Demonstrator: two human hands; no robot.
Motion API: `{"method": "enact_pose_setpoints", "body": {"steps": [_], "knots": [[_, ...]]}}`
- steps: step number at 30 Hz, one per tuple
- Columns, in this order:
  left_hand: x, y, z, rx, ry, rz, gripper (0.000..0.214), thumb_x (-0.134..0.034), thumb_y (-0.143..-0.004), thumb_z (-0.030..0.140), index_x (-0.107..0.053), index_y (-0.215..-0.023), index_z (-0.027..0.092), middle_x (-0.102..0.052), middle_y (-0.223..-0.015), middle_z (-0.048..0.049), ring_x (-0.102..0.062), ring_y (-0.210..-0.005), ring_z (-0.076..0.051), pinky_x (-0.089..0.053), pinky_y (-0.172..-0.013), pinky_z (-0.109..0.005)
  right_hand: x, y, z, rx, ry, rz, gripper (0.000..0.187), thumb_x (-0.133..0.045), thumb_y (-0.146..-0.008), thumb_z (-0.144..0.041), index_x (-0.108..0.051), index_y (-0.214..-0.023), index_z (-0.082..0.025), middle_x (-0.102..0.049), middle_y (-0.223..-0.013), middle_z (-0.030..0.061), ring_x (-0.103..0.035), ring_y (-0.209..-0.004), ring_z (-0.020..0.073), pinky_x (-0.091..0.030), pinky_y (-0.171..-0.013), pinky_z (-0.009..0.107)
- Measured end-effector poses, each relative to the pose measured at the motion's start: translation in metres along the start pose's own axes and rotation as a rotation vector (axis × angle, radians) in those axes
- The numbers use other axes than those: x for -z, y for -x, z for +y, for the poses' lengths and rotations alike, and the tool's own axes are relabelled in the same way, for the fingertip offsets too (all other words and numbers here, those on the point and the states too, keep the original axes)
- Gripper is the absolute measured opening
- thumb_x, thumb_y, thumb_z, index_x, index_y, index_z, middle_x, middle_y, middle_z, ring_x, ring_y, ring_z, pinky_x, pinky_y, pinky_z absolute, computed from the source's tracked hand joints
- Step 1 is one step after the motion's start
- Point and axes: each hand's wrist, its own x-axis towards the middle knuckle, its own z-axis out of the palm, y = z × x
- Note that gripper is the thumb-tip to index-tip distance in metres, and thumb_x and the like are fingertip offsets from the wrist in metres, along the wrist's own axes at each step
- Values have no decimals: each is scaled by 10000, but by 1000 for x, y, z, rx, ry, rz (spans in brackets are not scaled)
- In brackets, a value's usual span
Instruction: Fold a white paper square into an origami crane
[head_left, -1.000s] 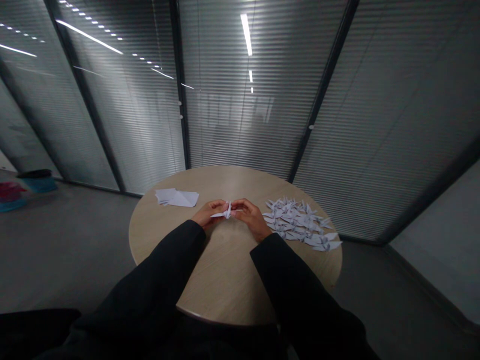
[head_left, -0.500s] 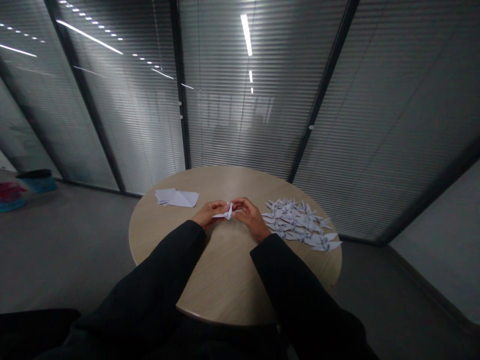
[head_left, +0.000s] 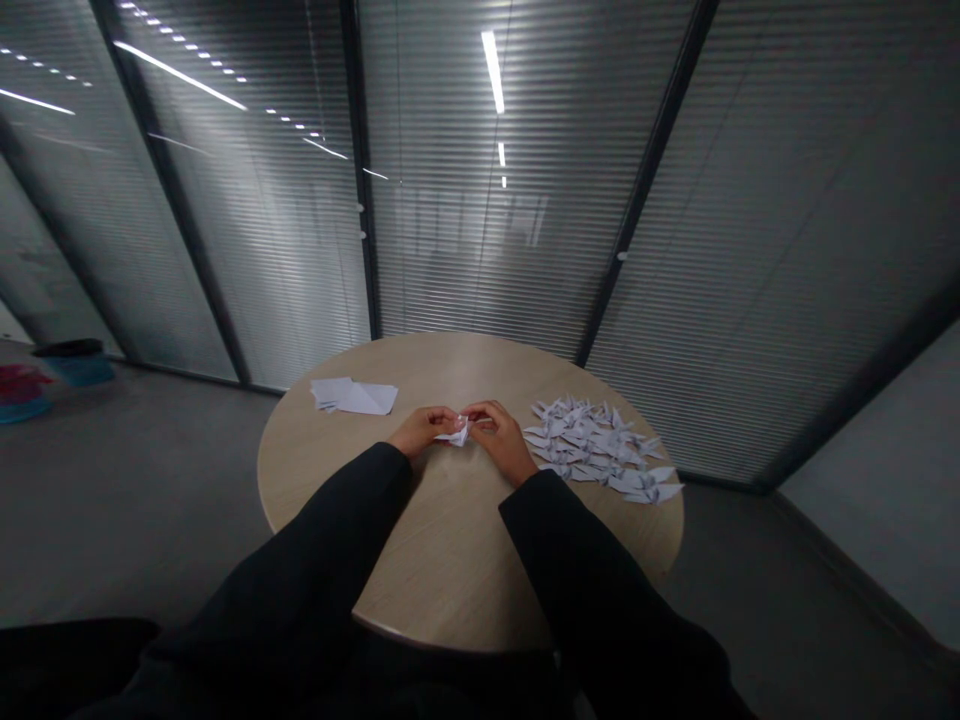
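I am pinching a white origami crane (head_left: pixel 459 434) between my left hand (head_left: pixel 424 430) and my right hand (head_left: pixel 499 436), with both grips nearly closed and the fingertips meeting over the paper. Compared with a moment ago, I am drawing the hands closer together, so the upright paper point is no longer showing and the visible paper is sitting more compactly between them. I cannot tell whether it is touching the round wooden table (head_left: pixel 450 368). A pile of origami cranes (head_left: pixel 600 448) is lying just beyond my right hand, while a stack of paper sheets (head_left: pixel 352 397) is resting farther off on my left.
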Motion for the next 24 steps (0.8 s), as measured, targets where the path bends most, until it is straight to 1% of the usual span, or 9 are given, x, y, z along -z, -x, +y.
{"method": "enact_pose_setpoints", "body": {"steps": [4, 8, 12, 16, 24], "knots": [[1, 0, 0, 23, -27, 3, 444, -830, -423, 442, -645, -656, 112, -581, -589, -9, -498, -541, -100, -387, -564, -255, 1, 0, 0, 15, 46, 2, 114, -593, -735, -235, -629, -838, -201, -558, -878, 34, -569, -817, 156, -483, -727, 295], [2, -1, -1, 23, -52, 23, 424, -826, -439, 435, -650, -658, 117, -578, -591, -9, -496, -538, -99, -386, -553, -251, 1, 0, 2, 27, 103, 18, 79, -589, -749, -237, -623, -810, -201, -564, -859, 33, -571, -796, 156, -483, -719, 300], [3, -2, -2, 38, -88, 32, 398, -823, -451, 414, -650, -650, 115, -565, -574, -8, -486, -530, -99, -378, -540, -251, 1, 0, 7, 41, 157, -2, 74, -586, -761, -240, -623, -809, -197, -566, -860, 40, -566, -791, 161, -478, -712, 305], [2, 0, 0, 32, -125, 26, 388, -825, -443, 410, -646, -624, 116, -558, -560, -6, -479, -529, -100, -379, -532, -249, 1, 0, 10, 77, 203, -25, 73, -576, -782, -233, -629, -826, -210, -569, -860, 34, -564, -812, 161, -469, -730, 306], [1, 2, 2, 23, -135, 21, 383, -813, -459, 421, -660, -637, 118, -554, -571, -2, -474, -547, -99, -379, -536, -241, 2, 1, 8, 133, 301, -13, 59, -557, -794, -199, -615, -801, -209, -564, -827, 36, -555, -801, 172, -455, -748, 316]]}}
